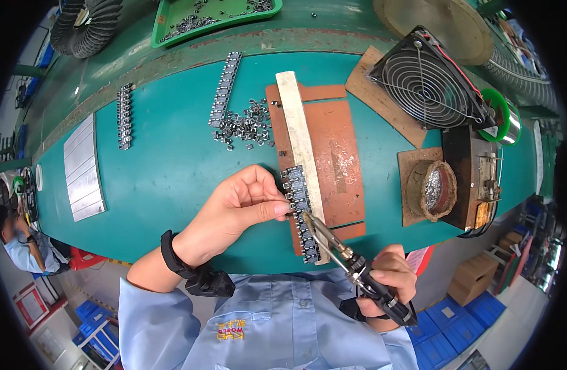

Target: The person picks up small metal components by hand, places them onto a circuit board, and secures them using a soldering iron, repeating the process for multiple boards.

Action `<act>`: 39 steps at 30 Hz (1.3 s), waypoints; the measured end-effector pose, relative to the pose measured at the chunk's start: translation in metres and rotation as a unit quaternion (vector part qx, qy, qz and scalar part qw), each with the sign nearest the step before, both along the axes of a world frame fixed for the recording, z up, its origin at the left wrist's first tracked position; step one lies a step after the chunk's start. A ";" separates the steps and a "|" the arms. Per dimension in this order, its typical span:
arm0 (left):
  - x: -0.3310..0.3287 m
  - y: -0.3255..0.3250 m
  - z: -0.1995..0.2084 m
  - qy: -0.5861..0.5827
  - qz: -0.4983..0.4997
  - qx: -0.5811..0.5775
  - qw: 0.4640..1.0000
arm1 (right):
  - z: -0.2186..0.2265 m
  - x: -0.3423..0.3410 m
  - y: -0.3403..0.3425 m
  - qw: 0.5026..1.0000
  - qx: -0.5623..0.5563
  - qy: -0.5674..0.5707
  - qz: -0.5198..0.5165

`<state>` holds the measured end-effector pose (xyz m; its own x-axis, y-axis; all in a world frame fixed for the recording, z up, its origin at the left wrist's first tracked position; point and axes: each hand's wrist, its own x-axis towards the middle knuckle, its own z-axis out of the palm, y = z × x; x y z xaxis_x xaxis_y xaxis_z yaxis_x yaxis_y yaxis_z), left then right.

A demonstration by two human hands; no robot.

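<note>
My left hand (pixel 237 200) is closed, with thumb and fingertips pinched at the left edge of a strip of small dark circuit boards (pixel 296 179). Whatever sits between those fingertips is too small to make out. The strip lies against a long pale bar (pixel 296 117) on a reddish-brown mat (pixel 336 148). A soldering iron with a thin feed tube (pixel 364 271) is gripped in my right hand (pixel 391 280), its tip touching or very close to the strip beside my left thumb. Beyond my left hand lies a pile of small metal parts (pixel 249 126).
Two more board strips (pixel 225 89) (pixel 124 117) and a grooved metal plate (pixel 85 166) lie leftward. At right stand a fan (pixel 425 80), a solder spool (pixel 509 117), a round cup (pixel 431 191) and a metal box (pixel 471 166). A green tray (pixel 215 21) sits at the back.
</note>
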<state>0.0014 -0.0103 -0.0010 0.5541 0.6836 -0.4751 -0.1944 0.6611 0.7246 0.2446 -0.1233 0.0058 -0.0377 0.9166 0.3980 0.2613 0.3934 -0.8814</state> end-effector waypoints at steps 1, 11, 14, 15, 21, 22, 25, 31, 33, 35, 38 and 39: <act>0.000 0.000 0.000 -0.001 0.004 -0.001 1.000 | 0.001 -0.002 0.001 1.000 -0.006 -0.009 0.004; 0.001 0.000 0.002 -0.003 0.005 -0.003 1.000 | 0.002 -0.007 0.004 0.999 -0.028 -0.025 0.013; 0.001 -0.001 0.001 0.002 0.011 -0.002 1.000 | 0.003 -0.007 0.004 0.999 -0.032 -0.029 0.016; 0.001 -0.001 0.000 0.003 0.013 0.000 1.000 | 0.004 -0.007 0.005 0.999 -0.032 -0.029 0.018; 0.002 -0.001 0.001 0.003 0.015 0.004 1.000 | 0.005 -0.007 0.003 0.998 -0.032 -0.055 0.020; 0.002 -0.001 0.000 0.002 0.014 0.005 1.000 | 0.005 -0.007 0.003 0.997 -0.032 -0.060 0.020; 0.001 -0.001 0.000 0.002 0.014 0.007 1.000 | 0.006 -0.007 0.003 0.998 -0.034 -0.044 0.011; 0.000 -0.001 0.000 -0.012 0.008 0.000 1.000 | 0.005 -0.006 0.004 0.998 -0.039 -0.042 0.006; 0.000 -0.001 0.000 -0.013 0.008 0.000 1.000 | 0.002 -0.009 0.005 0.998 -0.029 -0.047 0.004; 0.000 -0.001 0.000 -0.016 0.007 0.001 1.000 | 0.001 -0.010 0.005 0.998 -0.024 -0.050 0.004; 0.000 0.000 0.000 -0.015 0.006 0.003 1.000 | 0.001 -0.010 0.005 0.999 -0.029 -0.042 0.004; 0.000 0.000 0.000 -0.012 0.005 0.004 1.000 | 0.001 -0.010 0.005 0.999 -0.028 -0.042 0.004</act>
